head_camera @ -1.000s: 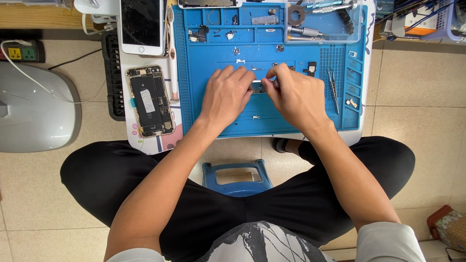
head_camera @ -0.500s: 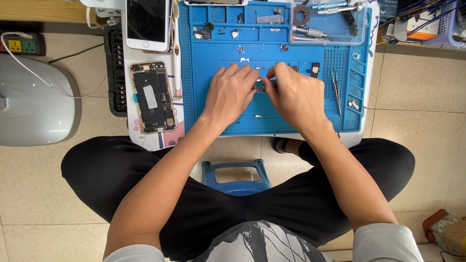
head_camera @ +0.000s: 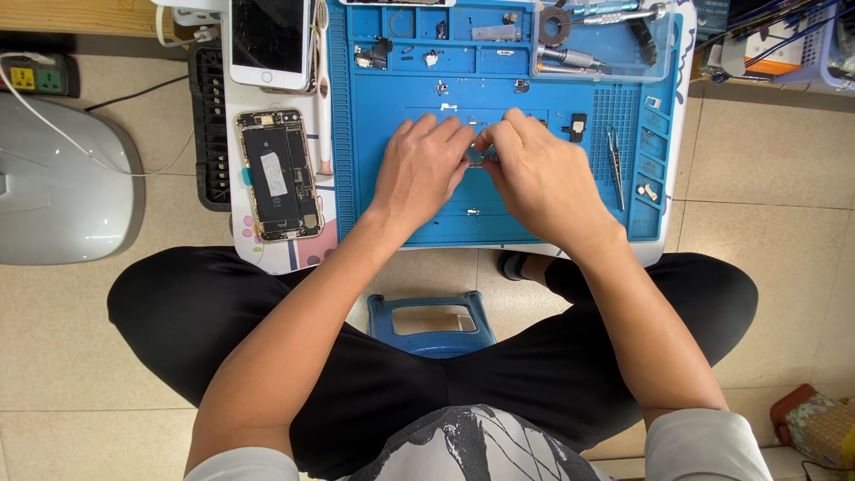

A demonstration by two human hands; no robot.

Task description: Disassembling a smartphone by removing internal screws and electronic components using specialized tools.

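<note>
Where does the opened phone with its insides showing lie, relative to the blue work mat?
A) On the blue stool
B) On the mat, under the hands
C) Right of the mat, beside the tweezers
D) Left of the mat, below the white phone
D: the opened phone lies off the blue work mat, at its left edge, just below the white phone.

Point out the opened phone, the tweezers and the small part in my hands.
opened phone [head_camera: 278, 175], head view, on its dark battery.
tweezers [head_camera: 614, 158], head view, mid-length of the shaft.
small part [head_camera: 477, 160], head view, on the bit showing between the fingers.
</note>
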